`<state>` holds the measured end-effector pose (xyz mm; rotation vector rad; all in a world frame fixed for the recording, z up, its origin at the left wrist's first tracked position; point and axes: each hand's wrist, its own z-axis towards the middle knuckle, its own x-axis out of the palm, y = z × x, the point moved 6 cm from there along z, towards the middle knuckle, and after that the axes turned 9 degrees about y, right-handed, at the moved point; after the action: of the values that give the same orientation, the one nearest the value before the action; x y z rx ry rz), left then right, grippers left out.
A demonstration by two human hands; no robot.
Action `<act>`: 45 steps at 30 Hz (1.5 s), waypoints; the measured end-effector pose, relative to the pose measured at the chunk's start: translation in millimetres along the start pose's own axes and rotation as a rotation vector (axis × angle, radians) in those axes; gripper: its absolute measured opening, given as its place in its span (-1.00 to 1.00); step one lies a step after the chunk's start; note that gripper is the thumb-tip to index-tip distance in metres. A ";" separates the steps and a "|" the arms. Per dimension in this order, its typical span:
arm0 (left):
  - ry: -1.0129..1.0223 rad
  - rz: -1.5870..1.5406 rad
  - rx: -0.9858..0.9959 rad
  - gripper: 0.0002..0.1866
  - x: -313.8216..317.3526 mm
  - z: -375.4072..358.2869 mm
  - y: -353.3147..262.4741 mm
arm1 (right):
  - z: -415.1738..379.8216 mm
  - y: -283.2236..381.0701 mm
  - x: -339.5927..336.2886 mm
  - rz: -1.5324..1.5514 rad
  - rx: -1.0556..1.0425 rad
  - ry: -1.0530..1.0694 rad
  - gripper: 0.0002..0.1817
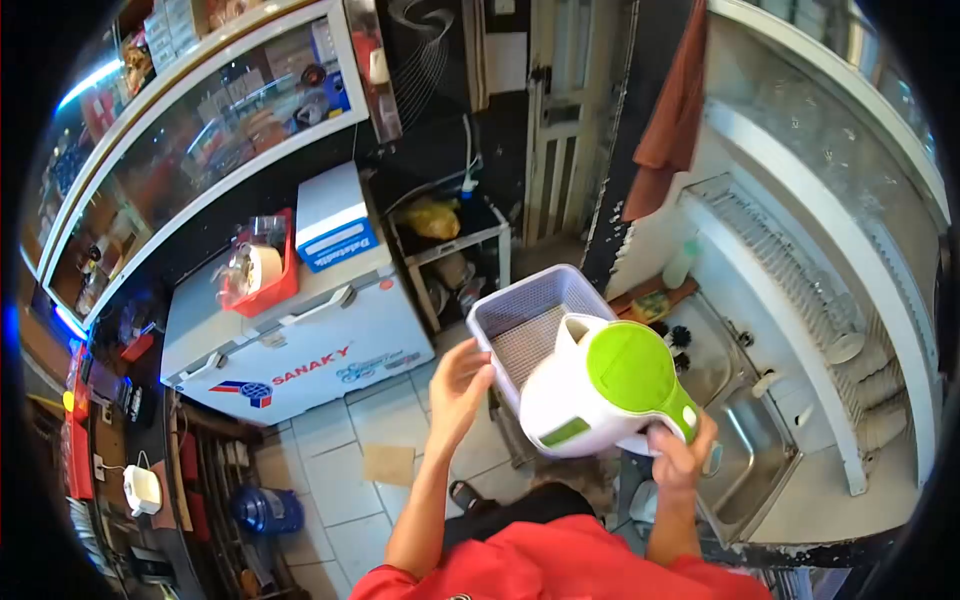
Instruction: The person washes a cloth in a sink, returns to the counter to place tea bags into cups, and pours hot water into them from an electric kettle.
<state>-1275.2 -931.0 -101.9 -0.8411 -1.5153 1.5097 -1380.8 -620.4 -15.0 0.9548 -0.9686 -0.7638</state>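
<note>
My right hand is wrapped round the green-topped handle of a white electric kettle with a lime green lid, its spout turned up and to the left. Below the kettle, and partly covered by it, is a lavender plastic basket with a mesh bottom. My left hand is at the basket's left rim, fingers apart and slightly bent, with nothing held in it.
To the right is a steel sink beneath a dish rack with dishes. A white chest freezer stands at left, bearing a red tray and a blue-white box. A blue water jug sits on the tiled floor.
</note>
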 end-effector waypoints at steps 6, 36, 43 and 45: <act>-0.240 0.050 0.359 -0.19 -91.9 -36.4 -100.9 | 21.8 -85.1 150.5 0.325 0.177 0.194 -0.87; -0.228 0.078 -0.258 -0.74 -404.3 245.8 5.8 | 298.0 -409.0 398.6 0.104 0.438 -0.180 -0.64; -0.160 0.035 -0.217 -0.74 -435.7 335.3 0.0 | 403.4 -474.4 389.0 -0.019 0.364 -0.287 -0.62; -0.153 0.043 -0.213 -0.74 -439.6 354.5 -2.0 | 435.5 -487.5 388.0 -0.024 0.357 -0.305 -0.62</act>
<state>-1397.1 -1482.1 -121.5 -0.9015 -1.8058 1.4895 -1687.7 -1283.1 -226.2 1.1799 -1.3938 -0.7855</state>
